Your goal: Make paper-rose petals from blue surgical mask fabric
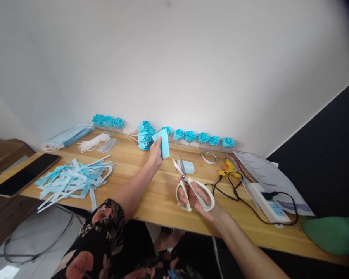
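My left hand point(156, 152) is closed on a folded piece of light blue fabric point(164, 145), held up above the middle of the table. My right hand point(195, 199) has its fingers through the handles of white-handled scissors point(184, 174). The blades are parted and point up toward the fabric, without touching it. Just behind the scissors lies a small stack of blue fabric pieces point(188, 167). Blue fabric flowers point(189, 136) stand in a row along the wall, and a bunch of blue flowers point(145, 135) on sticks lies left of my left hand.
At left lie a heap of cut strips point(75, 176), a phone point(26, 174), face masks point(71, 135), white cords point(94, 142) and thin wires point(108, 145). To the right are a tape roll point(209, 157), a yellow glue gun point(230, 169), its black cable and a power strip point(269, 205).
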Action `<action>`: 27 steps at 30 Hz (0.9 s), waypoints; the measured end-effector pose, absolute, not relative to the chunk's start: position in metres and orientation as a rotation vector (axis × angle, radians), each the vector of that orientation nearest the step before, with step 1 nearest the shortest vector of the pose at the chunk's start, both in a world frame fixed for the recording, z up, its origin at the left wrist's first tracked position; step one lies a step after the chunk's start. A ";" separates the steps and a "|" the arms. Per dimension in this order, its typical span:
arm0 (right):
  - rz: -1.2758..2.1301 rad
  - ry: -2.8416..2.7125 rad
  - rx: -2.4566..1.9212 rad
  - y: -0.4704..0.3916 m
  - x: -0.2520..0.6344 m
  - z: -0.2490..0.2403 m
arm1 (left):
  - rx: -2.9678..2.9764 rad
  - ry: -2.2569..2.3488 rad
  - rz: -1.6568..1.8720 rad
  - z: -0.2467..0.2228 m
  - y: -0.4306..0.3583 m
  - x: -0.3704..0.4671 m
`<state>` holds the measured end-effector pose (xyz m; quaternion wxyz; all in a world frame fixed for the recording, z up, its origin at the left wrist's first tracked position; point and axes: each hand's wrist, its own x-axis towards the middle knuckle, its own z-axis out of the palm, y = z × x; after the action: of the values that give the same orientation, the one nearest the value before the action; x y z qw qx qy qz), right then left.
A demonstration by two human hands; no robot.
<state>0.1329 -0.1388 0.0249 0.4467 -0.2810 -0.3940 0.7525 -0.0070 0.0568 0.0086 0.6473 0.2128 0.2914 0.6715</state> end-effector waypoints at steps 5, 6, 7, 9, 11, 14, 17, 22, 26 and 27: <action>1.869 -0.908 -0.738 -0.134 0.125 0.016 | 0.468 0.701 1.538 0.011 0.054 -0.007; 1.866 -0.899 -0.742 -0.133 0.124 0.016 | 0.469 0.702 1.540 0.011 0.054 -0.007; 1.865 -0.893 -0.745 -0.132 0.122 0.016 | 0.469 0.703 1.544 0.012 0.053 -0.006; 1.867 -0.881 -0.743 -0.130 0.119 0.017 | 0.462 0.716 1.555 0.013 0.052 -0.005; 1.859 -0.866 -0.742 -0.129 0.116 0.018 | 0.459 0.722 1.558 0.013 0.051 -0.005; 1.847 -0.853 -0.749 -0.129 0.113 0.021 | 0.471 0.702 1.561 0.011 0.051 -0.004; 1.848 -0.844 -0.758 -0.128 0.111 0.022 | 0.483 0.705 1.562 0.010 0.051 -0.003; 1.791 -0.903 -0.793 -0.121 0.108 0.019 | 0.483 0.728 1.578 0.011 0.048 -0.001; 1.772 -0.954 -0.811 -0.113 0.102 0.018 | 0.492 0.719 1.576 0.014 0.042 0.003; 1.777 -0.949 -0.803 -0.111 0.101 0.018 | 0.492 0.715 1.579 0.014 0.042 0.003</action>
<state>0.1007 -0.1115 0.0178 0.4676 -0.3274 -0.3869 0.7242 0.0031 0.0416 0.0144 0.6209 0.2139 0.3111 0.6870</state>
